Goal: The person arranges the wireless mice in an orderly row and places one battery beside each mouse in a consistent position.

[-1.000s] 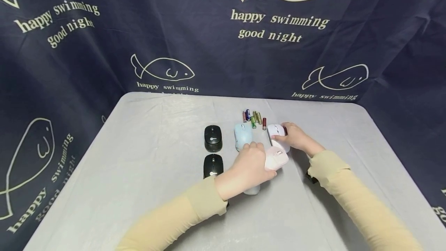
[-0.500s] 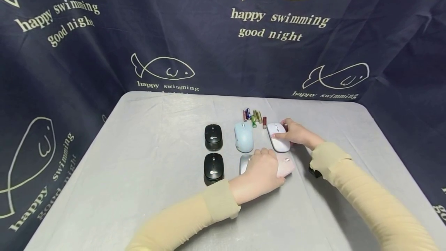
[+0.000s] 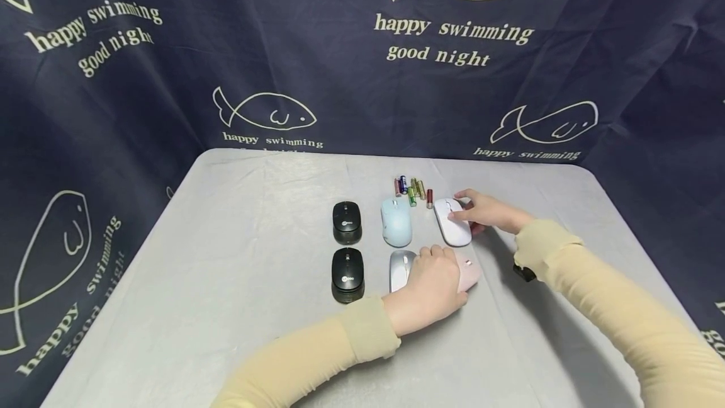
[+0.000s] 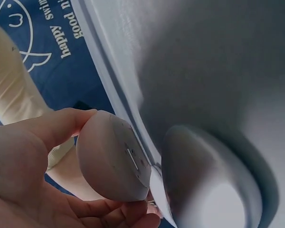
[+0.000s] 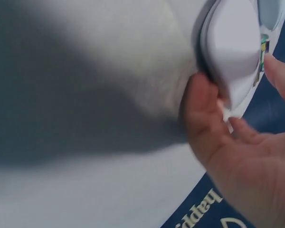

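Note:
My left hand (image 3: 432, 285) grips a pale pink computer mouse (image 3: 468, 271) at the right end of the near row. The left wrist view shows this mouse tilted between thumb and fingers, its underside facing a silver-grey mouse (image 4: 213, 185). Around the right edge of a white mouse (image 3: 455, 232) in the back row is my right hand (image 3: 491, 213), thumb and fingers spread. In the right wrist view its fingertips (image 5: 199, 90) are at the white mouse's edge, with the thumb apart from it. My left hand partly hides the silver-grey mouse in the head view.
A light blue mouse (image 3: 396, 225) lies left of the white one. Two black mice (image 3: 347, 219) form a column farther left. Several small batteries, among them a red one (image 3: 429, 198), lie behind the mice. A dark blue printed cloth (image 3: 362, 68) hangs behind the table.
My left hand has moved the pink mouse right and toward me, away from the white mouse's near end. My right hand has drawn slightly rightward, and the white mouse shows more fully.

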`<act>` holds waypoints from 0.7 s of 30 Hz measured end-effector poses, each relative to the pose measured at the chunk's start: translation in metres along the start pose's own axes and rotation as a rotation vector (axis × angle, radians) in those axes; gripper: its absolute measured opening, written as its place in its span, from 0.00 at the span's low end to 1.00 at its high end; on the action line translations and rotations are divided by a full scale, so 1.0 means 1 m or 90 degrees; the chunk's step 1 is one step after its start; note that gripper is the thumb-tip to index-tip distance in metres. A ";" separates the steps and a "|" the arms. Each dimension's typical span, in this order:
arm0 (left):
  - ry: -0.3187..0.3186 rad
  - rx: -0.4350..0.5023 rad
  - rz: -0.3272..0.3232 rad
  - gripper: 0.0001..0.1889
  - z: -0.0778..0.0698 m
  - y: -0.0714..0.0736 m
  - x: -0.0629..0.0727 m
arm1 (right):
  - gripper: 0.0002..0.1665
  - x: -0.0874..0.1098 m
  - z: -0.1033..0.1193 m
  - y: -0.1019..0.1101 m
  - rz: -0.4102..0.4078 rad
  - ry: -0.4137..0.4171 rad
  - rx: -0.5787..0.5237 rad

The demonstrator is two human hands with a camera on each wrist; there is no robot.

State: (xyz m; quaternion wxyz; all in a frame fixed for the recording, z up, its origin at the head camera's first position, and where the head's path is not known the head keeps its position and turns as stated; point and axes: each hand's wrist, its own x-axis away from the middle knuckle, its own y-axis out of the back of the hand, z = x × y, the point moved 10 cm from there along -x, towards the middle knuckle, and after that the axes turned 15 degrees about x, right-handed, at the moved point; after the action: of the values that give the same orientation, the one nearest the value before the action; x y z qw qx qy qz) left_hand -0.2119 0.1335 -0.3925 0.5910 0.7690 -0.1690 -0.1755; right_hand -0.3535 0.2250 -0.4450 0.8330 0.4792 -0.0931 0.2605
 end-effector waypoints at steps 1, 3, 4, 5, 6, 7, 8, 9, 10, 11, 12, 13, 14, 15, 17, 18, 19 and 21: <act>0.000 -0.005 0.002 0.33 0.000 -0.001 0.000 | 0.44 0.001 -0.001 0.000 0.011 0.008 -0.017; -0.001 -0.013 0.009 0.33 -0.002 -0.004 0.001 | 0.42 0.003 -0.001 0.000 0.026 0.027 -0.038; -0.002 -0.017 0.014 0.33 -0.002 -0.005 0.002 | 0.42 0.004 -0.002 0.000 0.032 0.037 -0.047; -0.004 -0.019 0.021 0.33 -0.003 -0.007 0.002 | 0.41 0.004 -0.002 -0.001 0.038 0.044 -0.053; -0.006 -0.020 0.027 0.34 -0.004 -0.009 0.003 | 0.41 0.004 -0.003 -0.001 0.042 0.050 -0.059; -0.006 -0.020 0.034 0.34 -0.004 -0.011 0.003 | 0.41 0.004 -0.004 -0.002 0.044 0.054 -0.065; -0.004 -0.017 0.039 0.34 -0.003 -0.012 0.004 | 0.41 0.004 -0.005 -0.002 0.046 0.058 -0.069; -0.001 -0.015 0.044 0.34 -0.003 -0.013 0.004 | 0.41 0.004 -0.006 -0.002 0.048 0.062 -0.074; 0.002 -0.015 0.046 0.34 -0.003 -0.014 0.005 | 0.41 0.003 -0.007 -0.002 0.048 0.063 -0.079; 0.006 -0.014 0.047 0.34 -0.003 -0.014 0.005 | 0.41 0.003 -0.008 -0.002 0.047 0.065 -0.083; 0.011 -0.014 0.046 0.35 -0.003 -0.014 0.006 | 0.41 0.003 -0.008 -0.002 0.047 0.068 -0.088; 0.015 -0.015 0.045 0.35 -0.003 -0.013 0.006 | 0.41 0.002 -0.008 -0.002 0.047 0.071 -0.091; 0.018 -0.016 0.044 0.35 -0.003 -0.013 0.006 | 0.41 0.002 -0.009 -0.002 0.047 0.073 -0.093; 0.021 -0.018 0.043 0.36 -0.004 -0.013 0.006 | 0.41 0.002 -0.009 -0.002 0.047 0.075 -0.096; 0.023 -0.030 0.047 0.36 -0.005 -0.014 0.007 | 0.41 0.001 -0.010 -0.003 0.047 0.076 -0.099; 0.022 -0.038 0.052 0.36 -0.005 -0.015 0.007 | 0.41 0.000 -0.011 -0.003 0.048 0.075 -0.100; 0.022 -0.045 0.056 0.36 -0.005 -0.015 0.007 | 0.41 0.000 -0.012 -0.003 0.048 0.075 -0.100; 0.020 -0.058 0.064 0.36 -0.006 -0.017 0.008 | 0.40 -0.001 -0.012 -0.003 0.045 0.076 -0.100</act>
State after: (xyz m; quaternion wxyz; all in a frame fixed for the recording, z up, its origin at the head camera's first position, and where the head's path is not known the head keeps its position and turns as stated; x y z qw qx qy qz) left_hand -0.2013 0.1386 -0.4084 0.6363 0.7343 -0.1897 -0.1413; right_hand -0.3537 0.2339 -0.4541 0.8622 0.3926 -0.0805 0.3099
